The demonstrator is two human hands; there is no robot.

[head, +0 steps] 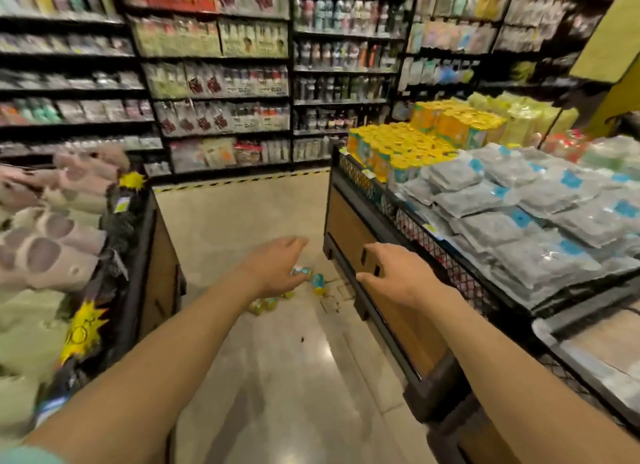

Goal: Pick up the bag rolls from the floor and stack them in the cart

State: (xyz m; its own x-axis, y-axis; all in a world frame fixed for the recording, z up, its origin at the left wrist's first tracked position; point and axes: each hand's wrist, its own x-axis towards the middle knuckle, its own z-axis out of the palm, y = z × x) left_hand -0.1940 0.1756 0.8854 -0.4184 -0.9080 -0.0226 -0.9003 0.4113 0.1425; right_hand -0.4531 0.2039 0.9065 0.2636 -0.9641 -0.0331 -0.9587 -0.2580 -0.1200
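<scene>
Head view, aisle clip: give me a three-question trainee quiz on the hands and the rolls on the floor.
1. True or false: the left hand already grips one of the bag rolls.
2. Where do the fallen rolls lie? A) on the grey packs B) on the floor by the foot of the right display stand C) on the slipper display
3. Fill in: the stacked yellow-topped rolls stand at the ___ end of the right stand.

Key: 1 false, both it and the right hand reach out holding nothing; 2 B; 3 far.
</scene>
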